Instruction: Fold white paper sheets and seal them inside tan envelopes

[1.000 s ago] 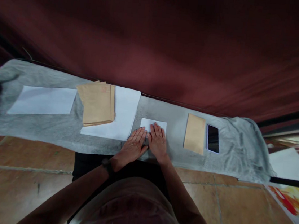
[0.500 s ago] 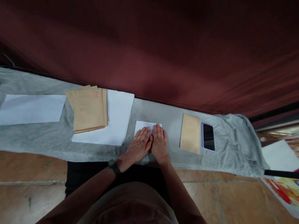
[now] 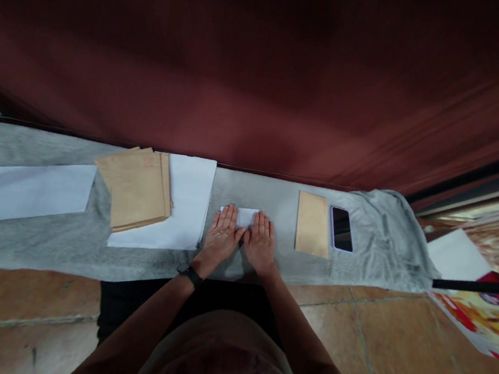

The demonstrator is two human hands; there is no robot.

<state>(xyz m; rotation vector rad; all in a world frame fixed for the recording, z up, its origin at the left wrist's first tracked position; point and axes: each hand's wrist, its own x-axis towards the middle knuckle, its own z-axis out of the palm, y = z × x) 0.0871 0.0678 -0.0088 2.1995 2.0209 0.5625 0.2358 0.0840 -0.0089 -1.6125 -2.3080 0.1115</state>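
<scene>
A small folded piece of white paper point(image 3: 247, 216) lies on the grey cloth in front of me, partly covered by my hands. My left hand point(image 3: 223, 236) rests flat on its left part, fingers stretched forward and a dark watch on the wrist. On the right part lies my right hand point(image 3: 260, 243), also flat with straight fingers. The two thumbs come close to each other at the paper's near edge. To the left is a stack of white sheets point(image 3: 188, 204), with several brown envelopes point(image 3: 140, 192) fanned on top of it.
A single brown envelope point(image 3: 313, 224) and a phone point(image 3: 342, 229) lie to the right on the grey cloth point(image 3: 276, 193). Another white sheet point(image 3: 31, 190) is at the far left. A dark red curtain point(image 3: 259, 109) hangs behind, and a black bar point(image 3: 478, 287) juts out at right.
My hands have moved apart, the left one to the paper's left side, baring its middle. The paper now looks shorter from front to back. The view has shifted slightly.
</scene>
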